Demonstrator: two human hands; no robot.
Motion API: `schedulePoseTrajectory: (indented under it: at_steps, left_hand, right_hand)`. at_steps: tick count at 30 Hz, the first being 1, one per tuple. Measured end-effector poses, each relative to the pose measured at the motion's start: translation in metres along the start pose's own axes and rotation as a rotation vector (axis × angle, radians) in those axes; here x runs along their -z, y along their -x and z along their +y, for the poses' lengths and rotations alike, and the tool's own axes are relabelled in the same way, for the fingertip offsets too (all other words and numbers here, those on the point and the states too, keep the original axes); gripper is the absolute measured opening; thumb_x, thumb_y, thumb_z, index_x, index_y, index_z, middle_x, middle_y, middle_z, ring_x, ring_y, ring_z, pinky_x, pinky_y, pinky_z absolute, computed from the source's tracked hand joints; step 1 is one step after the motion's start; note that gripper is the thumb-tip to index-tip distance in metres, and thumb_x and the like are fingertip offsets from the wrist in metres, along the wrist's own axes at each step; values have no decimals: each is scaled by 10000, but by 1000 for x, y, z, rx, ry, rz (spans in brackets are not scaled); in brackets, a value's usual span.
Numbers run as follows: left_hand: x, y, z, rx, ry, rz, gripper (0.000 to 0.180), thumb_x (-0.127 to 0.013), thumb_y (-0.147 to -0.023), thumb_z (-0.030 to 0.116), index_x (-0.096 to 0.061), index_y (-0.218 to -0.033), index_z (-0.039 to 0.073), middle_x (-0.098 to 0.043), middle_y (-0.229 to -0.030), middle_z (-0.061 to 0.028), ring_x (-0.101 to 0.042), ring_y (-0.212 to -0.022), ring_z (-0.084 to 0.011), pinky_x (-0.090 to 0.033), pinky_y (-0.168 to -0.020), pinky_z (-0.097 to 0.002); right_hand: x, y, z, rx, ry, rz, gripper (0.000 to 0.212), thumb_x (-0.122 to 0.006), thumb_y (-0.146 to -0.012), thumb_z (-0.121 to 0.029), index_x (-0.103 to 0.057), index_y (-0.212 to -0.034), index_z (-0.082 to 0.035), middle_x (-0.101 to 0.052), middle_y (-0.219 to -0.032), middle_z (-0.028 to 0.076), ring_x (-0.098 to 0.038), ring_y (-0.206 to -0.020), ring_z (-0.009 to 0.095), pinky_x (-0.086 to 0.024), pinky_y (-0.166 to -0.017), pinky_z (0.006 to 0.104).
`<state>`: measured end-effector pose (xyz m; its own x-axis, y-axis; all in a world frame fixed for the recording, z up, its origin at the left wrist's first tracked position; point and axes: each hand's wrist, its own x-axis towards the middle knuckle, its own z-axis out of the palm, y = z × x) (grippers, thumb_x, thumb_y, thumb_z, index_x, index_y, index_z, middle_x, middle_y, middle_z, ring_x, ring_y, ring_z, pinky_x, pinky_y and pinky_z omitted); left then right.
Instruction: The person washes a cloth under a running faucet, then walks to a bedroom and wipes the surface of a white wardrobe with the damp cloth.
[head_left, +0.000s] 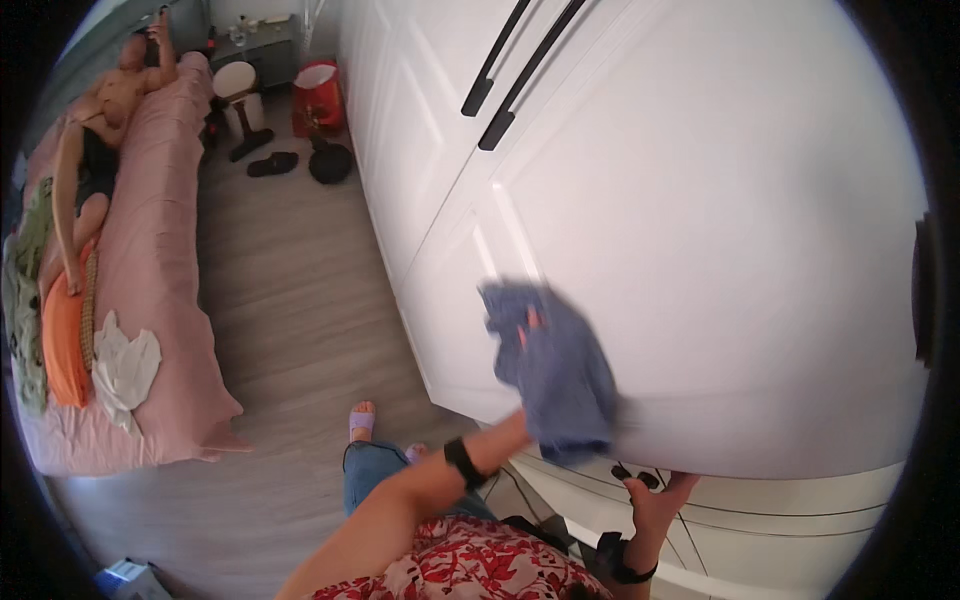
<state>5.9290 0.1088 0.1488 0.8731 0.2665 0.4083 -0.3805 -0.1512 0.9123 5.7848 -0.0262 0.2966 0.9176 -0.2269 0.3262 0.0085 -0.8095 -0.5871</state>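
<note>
A blue cloth (565,370), blurred by motion, lies against the white wardrobe door (740,240). My left hand (513,432) is mostly covered by it; small reddish patches, perhaps fingertips, show in its folds. The left arm reaches across from the lower left, with a black band (462,464) at the wrist. My right hand (655,497) is at the door's near edge, thumb on one side, the other fingers partly hidden at that edge. A black band (625,558) circles this wrist too. Small dark fittings (636,477) sit beside the right thumb.
Long black handles (530,75) stand out from the wardrobe. At left, a person (120,95) lies on a bed with a pink cover (160,260); an orange cloth (65,345) and white cloth (125,370) lie there. A red bag (318,95) and dark slippers (272,165) are on the floor.
</note>
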Motion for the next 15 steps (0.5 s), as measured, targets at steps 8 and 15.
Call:
schedulePoseTrajectory:
  at_steps: [8, 15]
  left_hand:
    - [33, -123, -78, 195, 166, 81, 515, -420, -896, 419, -431, -1253, 48, -355, -1296, -218, -264, -1229, -400, -164, -1004, -532]
    - [8, -8, -22, 85, 140, -135, 497, -419, -906, 405, -434, -1250, 47, -383, -1271, -187, -309, -1189, -361, -215, -986, -496]
  right_hand:
    - [-23, 5, -21, -270, -242, 226, 642, -624, -756, -20, -287, -1301, 24, -428, -1249, 168, -441, -1140, 261, -335, -983, 384]
    - [-19, 14, -7, -210, -213, 274, 675, -667, -790, -155, -277, -1313, 20, -396, -1303, 153, -396, -1200, 253, -287, -1017, 388]
